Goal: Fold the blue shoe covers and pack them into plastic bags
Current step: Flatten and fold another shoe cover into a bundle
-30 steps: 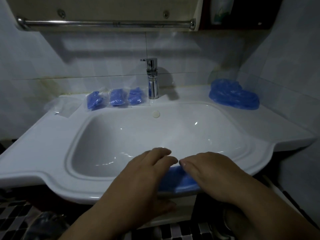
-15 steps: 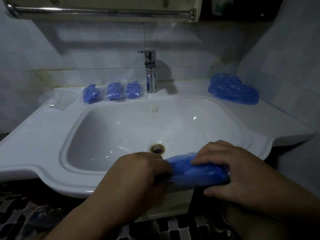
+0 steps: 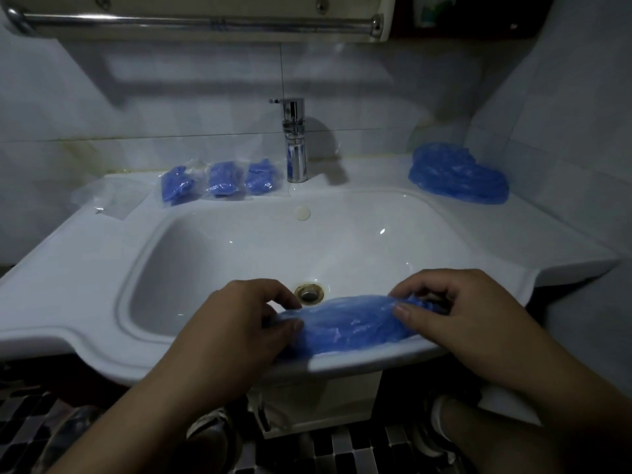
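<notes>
A blue shoe cover [image 3: 345, 323] lies stretched along the front rim of the white sink [image 3: 85, 268]. My left hand [image 3: 239, 323] pinches its left end between thumb and fingers. My right hand [image 3: 458, 309] pinches its right end the same way. Three clear plastic bags packed with folded blue covers [image 3: 219, 181] lie in a row left of the faucet. A loose pile of blue shoe covers [image 3: 458, 172] sits on the back right corner of the counter. Empty clear plastic bags [image 3: 109, 200] lie at the back left.
A chrome faucet [image 3: 294, 142] stands at the back centre, with the drain [image 3: 309, 293] just beyond the held cover. A metal towel bar [image 3: 191, 20] runs overhead. Tiled walls close in at the back and right. Shoes and a dark checkered floor show below.
The cover was bunched under both hands; my hands have moved apart and pulled it out long along the sink's front rim. The camera has tilted a little.
</notes>
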`<state>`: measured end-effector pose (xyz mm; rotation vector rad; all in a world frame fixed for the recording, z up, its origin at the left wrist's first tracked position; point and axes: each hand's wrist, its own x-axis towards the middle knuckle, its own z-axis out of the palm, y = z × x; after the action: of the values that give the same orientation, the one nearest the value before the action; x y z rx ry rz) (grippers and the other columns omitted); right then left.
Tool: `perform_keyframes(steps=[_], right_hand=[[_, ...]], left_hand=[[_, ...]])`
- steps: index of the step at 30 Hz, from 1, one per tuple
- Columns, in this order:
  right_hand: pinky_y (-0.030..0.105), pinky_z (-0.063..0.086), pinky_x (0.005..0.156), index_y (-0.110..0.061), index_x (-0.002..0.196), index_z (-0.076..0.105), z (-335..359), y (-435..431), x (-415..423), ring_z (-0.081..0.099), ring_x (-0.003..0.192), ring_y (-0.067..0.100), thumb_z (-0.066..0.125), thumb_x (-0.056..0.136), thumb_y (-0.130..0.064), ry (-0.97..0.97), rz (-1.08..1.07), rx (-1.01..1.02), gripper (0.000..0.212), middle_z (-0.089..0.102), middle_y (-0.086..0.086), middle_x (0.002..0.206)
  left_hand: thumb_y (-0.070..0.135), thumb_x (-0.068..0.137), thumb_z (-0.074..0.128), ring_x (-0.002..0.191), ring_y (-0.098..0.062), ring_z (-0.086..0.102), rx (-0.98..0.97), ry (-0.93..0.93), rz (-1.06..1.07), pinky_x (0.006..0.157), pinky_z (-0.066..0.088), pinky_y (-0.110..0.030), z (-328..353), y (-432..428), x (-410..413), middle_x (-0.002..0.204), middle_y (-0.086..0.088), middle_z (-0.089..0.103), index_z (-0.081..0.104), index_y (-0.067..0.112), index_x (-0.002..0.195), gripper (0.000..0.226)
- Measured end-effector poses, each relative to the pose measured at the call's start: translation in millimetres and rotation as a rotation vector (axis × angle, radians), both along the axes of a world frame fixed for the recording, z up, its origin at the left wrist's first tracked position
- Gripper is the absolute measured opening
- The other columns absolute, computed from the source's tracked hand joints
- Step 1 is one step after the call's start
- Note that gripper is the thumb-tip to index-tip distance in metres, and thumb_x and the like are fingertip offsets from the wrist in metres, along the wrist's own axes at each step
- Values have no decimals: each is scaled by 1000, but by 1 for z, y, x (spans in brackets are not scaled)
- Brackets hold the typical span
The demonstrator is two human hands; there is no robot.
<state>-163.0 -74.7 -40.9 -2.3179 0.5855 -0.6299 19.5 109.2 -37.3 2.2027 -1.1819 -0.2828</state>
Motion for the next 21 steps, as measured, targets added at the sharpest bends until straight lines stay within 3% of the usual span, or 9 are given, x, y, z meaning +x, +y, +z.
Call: perform_keyframes(steps=[4,9,15,21], right_hand=[[6,43,65,-26,75,74,1,5,4,64,73,-6,68,85,-28,-2,-52,41,12,70,-21,76],[30,46,73,-13,71,69,-7,5,12,58,73,8,51,92,-43,182,-161,-86,41,63,-2,79],[25,44,70,-16,70,60,-3,14,17,54,73,8,48,98,-42,274,-231,-144,40,57,0,83],[28,47,77,-26,66,49,2,20,20,55,78,10,52,96,-45,320,-246,-168,35,55,-3,87]], left_hand=[[37,85,70,57,1,63,4,-8,60,55,44,-19,-4,-6,-3,63,15,70,61,38,84,9],[40,83,70,57,-1,61,30,-33,110,53,38,-19,-2,-8,-6,62,11,69,60,39,86,11],[47,81,71,68,-6,61,60,-53,187,58,41,-22,2,-7,-5,72,8,66,57,40,98,23],[52,79,71,85,-16,63,117,-188,311,79,52,-35,-2,2,15,77,10,66,56,37,108,36]])
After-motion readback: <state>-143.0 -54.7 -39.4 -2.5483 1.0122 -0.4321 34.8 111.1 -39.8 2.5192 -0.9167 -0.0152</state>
